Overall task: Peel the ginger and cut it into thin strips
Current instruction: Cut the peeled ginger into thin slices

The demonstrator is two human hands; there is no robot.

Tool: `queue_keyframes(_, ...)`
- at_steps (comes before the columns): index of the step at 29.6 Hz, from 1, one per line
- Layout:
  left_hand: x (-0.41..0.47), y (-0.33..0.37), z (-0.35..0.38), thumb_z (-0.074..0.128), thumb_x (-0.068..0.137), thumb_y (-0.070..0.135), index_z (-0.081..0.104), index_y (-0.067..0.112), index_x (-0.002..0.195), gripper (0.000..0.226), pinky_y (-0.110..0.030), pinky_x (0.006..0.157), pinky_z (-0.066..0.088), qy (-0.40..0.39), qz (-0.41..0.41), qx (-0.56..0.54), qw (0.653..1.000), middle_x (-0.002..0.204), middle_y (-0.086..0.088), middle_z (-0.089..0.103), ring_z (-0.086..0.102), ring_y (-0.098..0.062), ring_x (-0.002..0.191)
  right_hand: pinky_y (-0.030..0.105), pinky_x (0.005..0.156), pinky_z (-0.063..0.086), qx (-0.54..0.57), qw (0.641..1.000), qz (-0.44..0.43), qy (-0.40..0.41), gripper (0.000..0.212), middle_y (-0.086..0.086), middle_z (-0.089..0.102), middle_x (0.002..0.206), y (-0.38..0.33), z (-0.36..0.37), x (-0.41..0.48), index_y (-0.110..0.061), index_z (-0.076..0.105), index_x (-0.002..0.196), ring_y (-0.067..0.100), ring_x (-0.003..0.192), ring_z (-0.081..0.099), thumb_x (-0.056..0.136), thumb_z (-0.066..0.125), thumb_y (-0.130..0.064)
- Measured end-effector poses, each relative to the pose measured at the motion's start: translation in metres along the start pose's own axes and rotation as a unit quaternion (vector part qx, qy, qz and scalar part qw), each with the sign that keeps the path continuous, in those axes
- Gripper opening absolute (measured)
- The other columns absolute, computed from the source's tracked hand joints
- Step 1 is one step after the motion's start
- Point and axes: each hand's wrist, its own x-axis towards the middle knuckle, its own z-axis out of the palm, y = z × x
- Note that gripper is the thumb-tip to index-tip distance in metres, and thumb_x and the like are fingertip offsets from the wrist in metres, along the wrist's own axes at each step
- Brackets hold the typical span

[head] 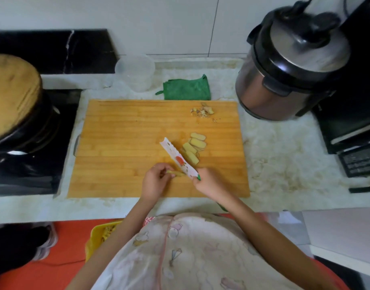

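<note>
Your left hand (153,181) sits low on the rectangular honey-coloured bamboo cutting board (121,143), its fingers curled in to pinch a small pale-yellow piece of peeled ginger (175,173) against the wood. Your right hand (207,181) is just beside it, fingers wrapped round the green handle of a knife with a white blade printed with a red motif (177,158). The blade angles up and to the left across the board, and its heel end meets the right end of the held ginger piece. On the far side of the blade, touching or almost touching it, lies a loose overlapping row of flat, pale-yellow ginger slices (194,146) near the middle of the board. A small heap of brownish ginger peel scraps (203,111) rests near the board's far right corner, well apart from the slices. The board lies on a pale marbled stone countertop (274,155). Behind it are a crumpled green cloth (186,88) and a clear round plastic container (136,73); to the right stands a silver-and-black electric pressure cooker (288,70). To the left a round wooden lid (10,91) covers a black pan. Below the counter edge, beside your left forearm, a yellow plastic basket (96,237) shows.
</note>
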Motion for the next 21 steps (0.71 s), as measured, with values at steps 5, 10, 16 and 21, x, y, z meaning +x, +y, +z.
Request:
queue_keyframes(5,-0.006,0.017,-0.017,0.053,0.072,-0.023,0.062,0.011,0.081,0.036,-0.013,0.078,0.045,0.096,0.152,-0.015,0.984,0.093,0.024,0.063,0.061,0.002,0.090,0.033,0.047,0.026,-0.040,0.999,-0.008,0.019,0.019,0.013,0.062,0.078,0.012,-0.016,0.004,-0.009,0.064,0.098,0.026,0.065,0.055,0.092,0.046,-0.012)
queue_keyframes(10,0.002,0.043,-0.026,0.057,0.071,-0.025,0.057,0.015,0.082,0.042,-0.021,0.077,0.048,0.155,0.276,-0.013,0.948,0.097,0.022,0.061,0.061,-0.006,0.095,0.021,0.036,0.030,0.211,0.976,-0.030,0.046,0.018,0.003,0.044,0.052,0.013,-0.025,0.012,-0.012,0.058,0.081,0.007,0.031,0.037,0.094,0.047,-0.007)
queue_keyframes(16,0.009,0.060,-0.034,0.061,0.084,-0.003,0.050,0.016,0.076,0.024,-0.034,0.049,0.047,0.246,0.439,0.115,0.857,0.098,-0.002,0.055,0.056,-0.015,0.070,0.025,0.039,0.032,0.354,0.925,-0.120,0.066,0.031,-0.012,0.047,0.051,-0.001,-0.037,0.012,-0.025,0.053,0.120,0.011,0.040,0.037,0.095,0.047,-0.007)
queue_keyframes(21,0.005,0.089,-0.031,0.063,0.087,-0.003,0.053,0.011,0.078,0.019,-0.030,0.057,0.049,0.254,0.522,0.117,0.805,0.093,-0.005,0.053,0.057,-0.020,0.073,0.017,0.054,0.041,0.379,0.894,-0.221,0.088,0.059,-0.011,0.061,0.092,-0.003,-0.048,0.000,-0.033,0.027,0.147,0.004,0.062,0.049,0.096,0.053,-0.019)
